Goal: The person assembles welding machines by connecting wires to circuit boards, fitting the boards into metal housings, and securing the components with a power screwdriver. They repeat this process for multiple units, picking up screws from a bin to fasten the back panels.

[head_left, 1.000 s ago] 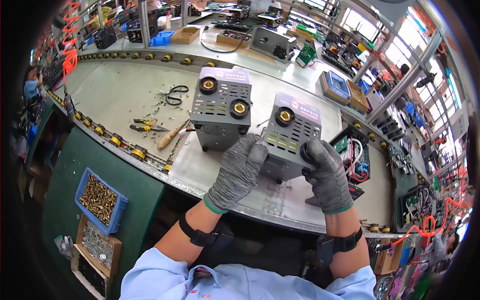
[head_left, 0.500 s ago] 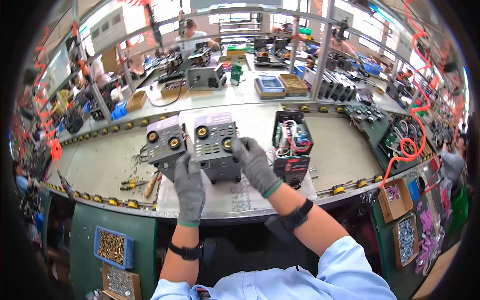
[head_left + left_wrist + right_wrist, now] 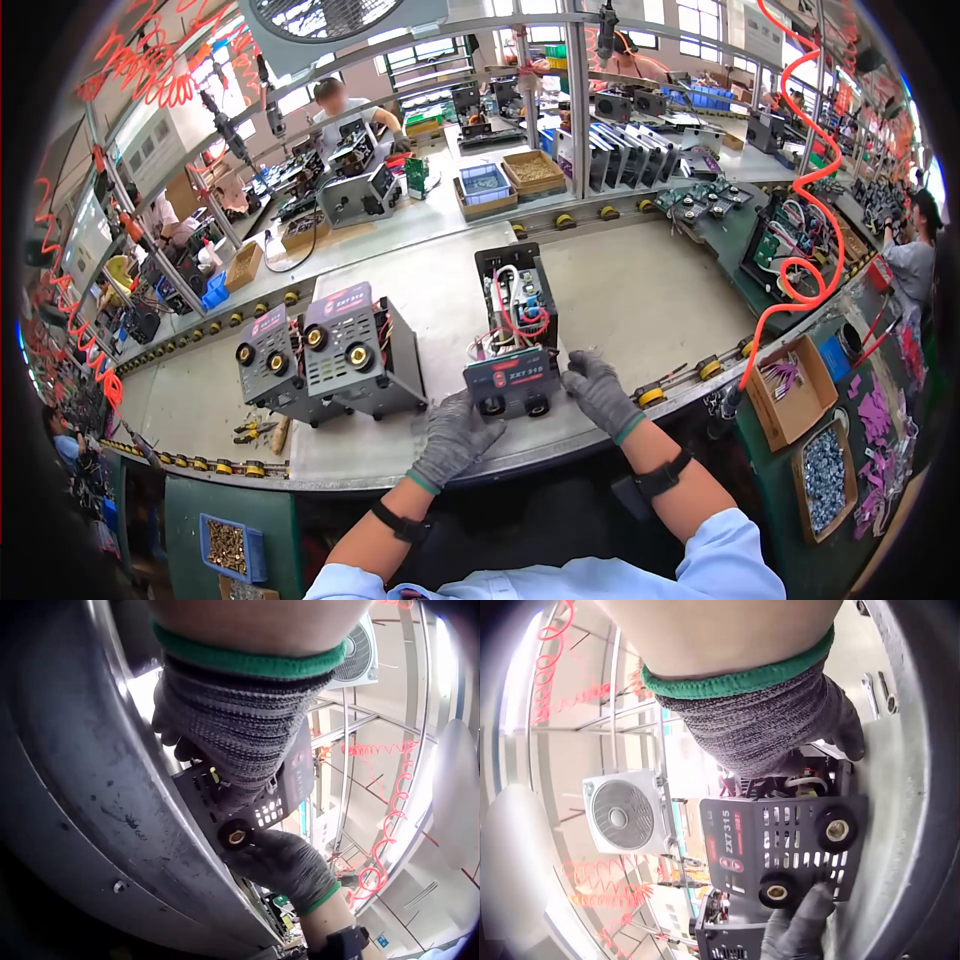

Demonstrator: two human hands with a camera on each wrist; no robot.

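In the head view an open-topped unit [image 3: 527,288], wires and boards exposed, has a dark labelled front panel [image 3: 512,376]. Gloved left hand [image 3: 455,440] is at the panel's lower left, fingers extended; gloved right hand [image 3: 603,397] is beside its right edge. The right wrist view shows the vented panel [image 3: 746,832] with two brass-centred terminals; left fingertips touch its lower part, while the right hand [image 3: 757,727] is behind it, fingertips partly hidden. In the left wrist view the left hand [image 3: 236,724] lies over a vented panel, its grip unclear.
Two grey housings [image 3: 385,365] [image 3: 268,365] stand left of the open unit. Pliers [image 3: 252,430] lie farther left. Roller tracks edge the bench. Below are a blue bin of brass parts [image 3: 226,548] and, right, a cardboard box of bolts [image 3: 826,480]. A red coiled hose [image 3: 805,280] hangs at right.
Both hands have left the two grey housings and moved right to the open unit. The head view has turned rightward.
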